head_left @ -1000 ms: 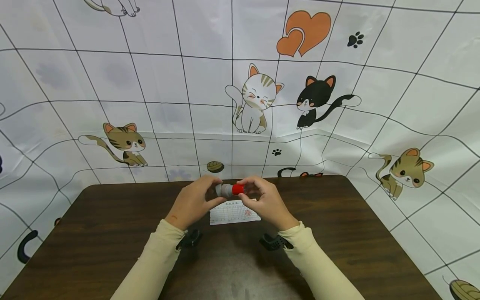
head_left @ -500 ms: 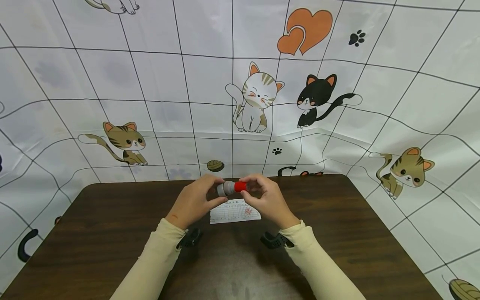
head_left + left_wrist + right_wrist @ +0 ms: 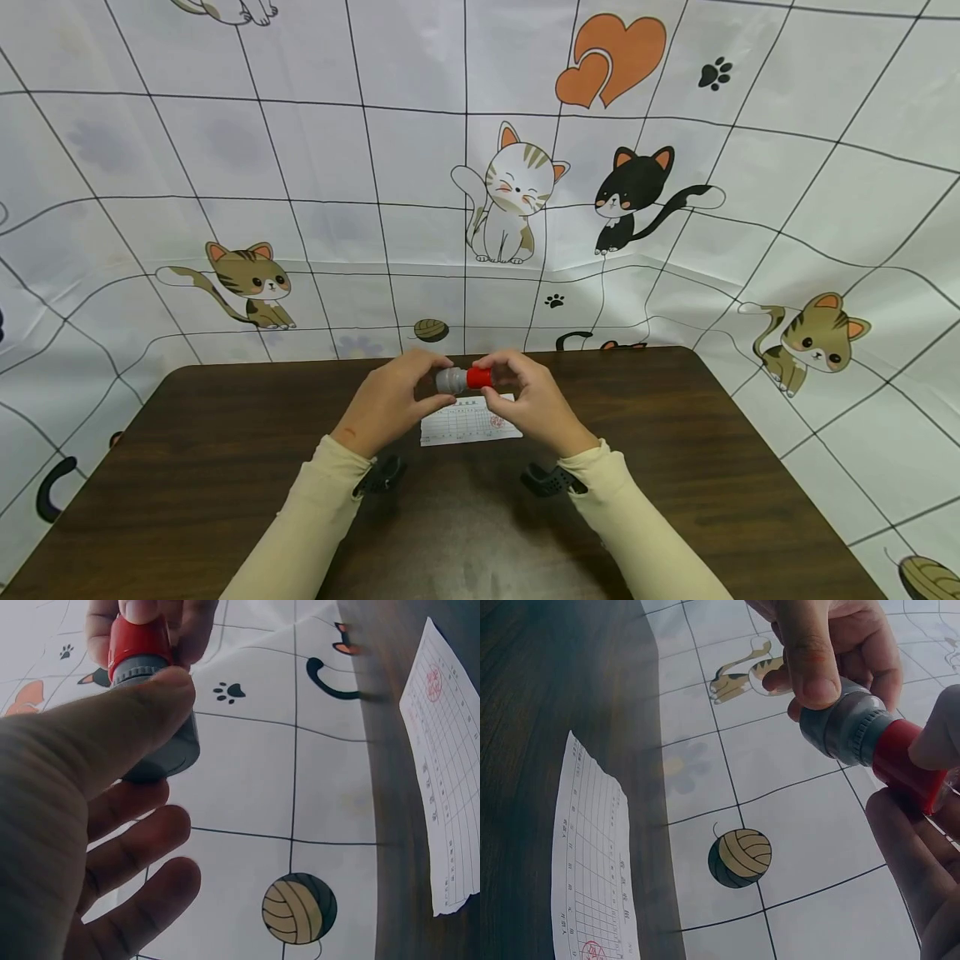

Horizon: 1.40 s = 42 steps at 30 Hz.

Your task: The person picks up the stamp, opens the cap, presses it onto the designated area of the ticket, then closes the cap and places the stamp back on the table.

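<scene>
A small round stamp with a grey ridged body (image 3: 452,381) and a red section (image 3: 479,377) lies nearly sideways between both hands, above the table. My left hand (image 3: 392,402) pinches the grey end; its thumb presses along the grey body (image 3: 176,746) in the left wrist view, the lower fingers spread apart. My right hand (image 3: 538,407) holds the red section (image 3: 904,761) between thumb and fingers. Beyond the red, a clear edge shows in the right wrist view, mostly hidden by the right fingers. Under the hands is a ruled paper slip (image 3: 465,425) bearing a red round seal mark.
The dark wooden table (image 3: 225,483) spreads around the slip. Behind it and at the sides hangs a white grid-lined sheet (image 3: 330,167) printed with cats. Dark straps (image 3: 551,482) circle both wrists.
Both hands stay almost in place. The stamp shifts slightly right and tilts between the fingers, then comes back closer to level; the right fingers change their position on the red section a little.
</scene>
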Motion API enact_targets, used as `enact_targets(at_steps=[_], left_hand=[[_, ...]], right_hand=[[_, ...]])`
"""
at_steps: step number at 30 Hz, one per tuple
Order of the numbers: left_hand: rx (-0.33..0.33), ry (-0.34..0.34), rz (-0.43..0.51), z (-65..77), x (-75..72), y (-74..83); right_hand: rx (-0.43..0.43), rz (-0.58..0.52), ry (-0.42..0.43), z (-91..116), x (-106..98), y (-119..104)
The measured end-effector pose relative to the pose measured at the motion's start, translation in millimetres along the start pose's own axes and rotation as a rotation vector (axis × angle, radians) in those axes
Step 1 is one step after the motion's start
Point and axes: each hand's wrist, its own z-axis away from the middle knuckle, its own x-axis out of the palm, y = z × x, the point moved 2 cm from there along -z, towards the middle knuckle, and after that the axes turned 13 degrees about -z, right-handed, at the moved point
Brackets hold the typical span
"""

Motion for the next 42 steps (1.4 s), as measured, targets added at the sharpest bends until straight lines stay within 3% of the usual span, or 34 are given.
enact_targets(at_steps=[5,10,14,18,22,31,42], left_hand=[[0.048,-0.002,-0.016,-0.3,0.2,1.4],[0.026,-0.008,-0.006,0.8,1.1,1.9],[0.006,-0.023,0.009,1.9,2.3,2.7],[0.0,-0.02,0.011,2.3,1.8,3.6],[-0.009,-0.012,0.011,2.3,1.5,3.5],[-0.017,0.016,-0.021,2.4,1.0,3.5],[0.058,-0.021,-0.004,1.0,-0.3,5.3]], right_hand=[[0.015,-0.011,-0.038,-0.4,0.8,2.1],[0.028,0.042,-0.068,-0.1,0.4,4.4],[-0.012,0.218,-0.105,0.9,0.5,5.4],[-0.105,0.423,-0.12,1.1,1.2,5.6],[-0.151,0.517,-0.105,0.2,1.5,5.7],[-0.112,0.478,-0.086,-0.2,2.4,3.8],[-0.136,0.484,-0.183,0.7,1.8,3.3]])
